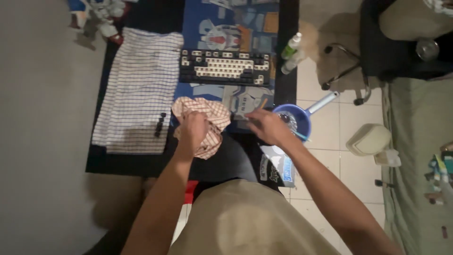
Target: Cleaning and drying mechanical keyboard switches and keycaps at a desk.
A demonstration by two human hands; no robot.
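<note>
A red-checked cloth is gripped in the left hand near the front edge of the desk, just in front of the keyboard; the fingers are closed on the bunched fabric. The right hand is held just beside it, toward the desk's right edge, over the rim of a blue basin with a long pale handle. Its grip appears to be pinched on something small and pale, but what is held, and how firmly, cannot be told through the blur.

As far as can be judged, a cleaning of keyboard caps is partly done. A few dark caps have been laid out on a white grid-checked towel spread along the left side of the desk, and the lower part of that towel looks damp. Most caps are seen in place on the keyboard, so the larger part seems left.

The contents of the basin are hard to make out; something glints inside. Two bottles stand at the right edge of the desk, their contents unknown. A toy figure at the far left corner is cut off by the frame. The desk's front edge is partly hidden by the person's body.
</note>
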